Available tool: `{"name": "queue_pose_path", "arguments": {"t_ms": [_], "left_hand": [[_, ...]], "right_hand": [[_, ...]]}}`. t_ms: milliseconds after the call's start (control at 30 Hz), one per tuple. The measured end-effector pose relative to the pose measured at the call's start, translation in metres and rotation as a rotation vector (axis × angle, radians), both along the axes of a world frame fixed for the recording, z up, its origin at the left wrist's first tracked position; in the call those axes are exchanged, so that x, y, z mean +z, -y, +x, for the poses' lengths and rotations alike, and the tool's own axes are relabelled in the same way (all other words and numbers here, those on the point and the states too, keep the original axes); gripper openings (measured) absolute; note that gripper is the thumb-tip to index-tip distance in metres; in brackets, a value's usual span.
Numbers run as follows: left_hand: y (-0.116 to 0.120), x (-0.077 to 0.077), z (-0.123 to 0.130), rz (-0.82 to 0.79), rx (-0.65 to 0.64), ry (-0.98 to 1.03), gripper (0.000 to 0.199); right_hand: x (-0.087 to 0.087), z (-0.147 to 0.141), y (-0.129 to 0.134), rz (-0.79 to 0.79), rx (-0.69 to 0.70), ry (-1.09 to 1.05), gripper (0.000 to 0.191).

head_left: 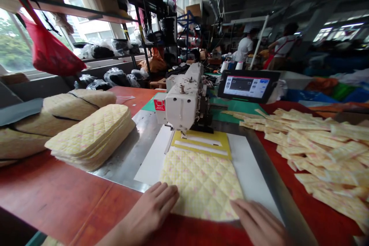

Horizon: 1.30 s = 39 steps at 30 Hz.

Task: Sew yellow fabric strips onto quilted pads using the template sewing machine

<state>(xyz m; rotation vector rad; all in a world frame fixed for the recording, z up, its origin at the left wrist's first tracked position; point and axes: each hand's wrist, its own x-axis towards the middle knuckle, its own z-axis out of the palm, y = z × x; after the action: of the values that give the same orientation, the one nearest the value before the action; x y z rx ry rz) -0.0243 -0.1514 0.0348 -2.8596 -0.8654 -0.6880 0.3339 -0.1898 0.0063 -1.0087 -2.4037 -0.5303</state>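
Quilted yellow panel (201, 186) is lying flat before me on white sheet (151, 161), its long axis pointing away; my left hand (147, 209) and my right hand (256, 223) are resting open on its near edge, not pinching, about equally near, with the sewing machine (184, 102) standing beyond it on the bench (57, 188).

Place: garment sewing workshop — signs: industrial sewing machine (183, 102) | quilted fabric panel (201, 186) | thread cones (225, 66)

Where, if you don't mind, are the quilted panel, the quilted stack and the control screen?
Quilted panel (201, 186), head view, centre of its quilted face.
Quilted stack (92, 134), head view, top piece.
Control screen (246, 86), head view, lit display.
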Motion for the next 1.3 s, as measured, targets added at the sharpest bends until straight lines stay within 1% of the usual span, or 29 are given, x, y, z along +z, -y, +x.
{"name": "queue_pose_path", "arguments": {"t_ms": [67, 133, 167, 200, 267, 300, 367, 433, 533, 600, 700, 800, 933, 1000, 1167, 1300], "left_hand": [[-0.01, -0.004, 0.007, -0.182, 0.02, 0.065, 0.02], [-0.017, -0.008, 0.009, -0.336, 0.018, 0.104, 0.027], [-0.019, -0.009, 0.009, -0.388, -0.002, 0.111, 0.029], [-0.021, -0.01, 0.007, -0.422, -0.029, 0.125, 0.025], [-0.024, -0.01, 0.003, -0.461, -0.087, 0.148, 0.015], [-0.027, -0.01, 0.001, -0.47, -0.102, 0.156, 0.016], [-0.034, -0.01, -0.003, -0.424, -0.084, 0.169, 0.023], [-0.047, -0.009, -0.004, -0.294, -0.003, 0.153, 0.025], [-0.075, -0.011, -0.002, -0.099, 0.104, 0.098, 0.024], [-0.094, -0.015, 0.005, -0.056, 0.135, 0.077, 0.026], [-0.112, -0.023, 0.016, -0.091, 0.176, 0.112, 0.03], [-0.114, -0.028, 0.02, -0.138, 0.201, 0.174, 0.03], [-0.108, -0.027, 0.012, -0.176, 0.233, 0.184, 0.026], [-0.108, -0.026, 0.008, -0.181, 0.251, 0.191, 0.024], [-0.107, -0.026, 0.009, -0.169, 0.28, 0.188, 0.02], [-0.103, -0.019, 0.011, -0.149, 0.294, 0.178, 0.017]], "right_hand": [[-0.001, 0.0, -0.006, -0.008, -0.04, -0.031, 0.055], [-0.003, -0.004, -0.014, -0.037, -0.069, -0.072, 0.057], [-0.004, -0.006, -0.017, -0.055, -0.076, -0.095, 0.056], [-0.006, -0.008, -0.021, -0.077, -0.08, -0.115, 0.054], [-0.01, -0.009, -0.027, -0.095, -0.079, -0.134, 0.047], [-0.012, -0.009, -0.03, -0.091, -0.084, -0.138, 0.043], [-0.014, -0.007, -0.036, -0.081, -0.098, -0.138, 0.038], [-0.015, -0.006, -0.042, -0.086, -0.102, -0.141, 0.035], [-0.014, -0.006, -0.056, -0.099, -0.09, -0.149, 0.034], [-0.012, -0.008, -0.069, -0.095, -0.097, -0.16, 0.031], [-0.011, -0.01, -0.087, -0.093, -0.131, -0.171, 0.028], [-0.015, -0.009, -0.095, -0.084, -0.155, -0.184, 0.031], [-0.022, -0.005, -0.094, -0.13, -0.179, -0.182, 0.037], [-0.023, -0.004, -0.093, -0.148, -0.192, -0.172, 0.038], [-0.02, -0.005, -0.094, -0.14, -0.21, -0.138, 0.033], [-0.018, -0.005, -0.092, -0.117, -0.165, -0.11, 0.029]]}}
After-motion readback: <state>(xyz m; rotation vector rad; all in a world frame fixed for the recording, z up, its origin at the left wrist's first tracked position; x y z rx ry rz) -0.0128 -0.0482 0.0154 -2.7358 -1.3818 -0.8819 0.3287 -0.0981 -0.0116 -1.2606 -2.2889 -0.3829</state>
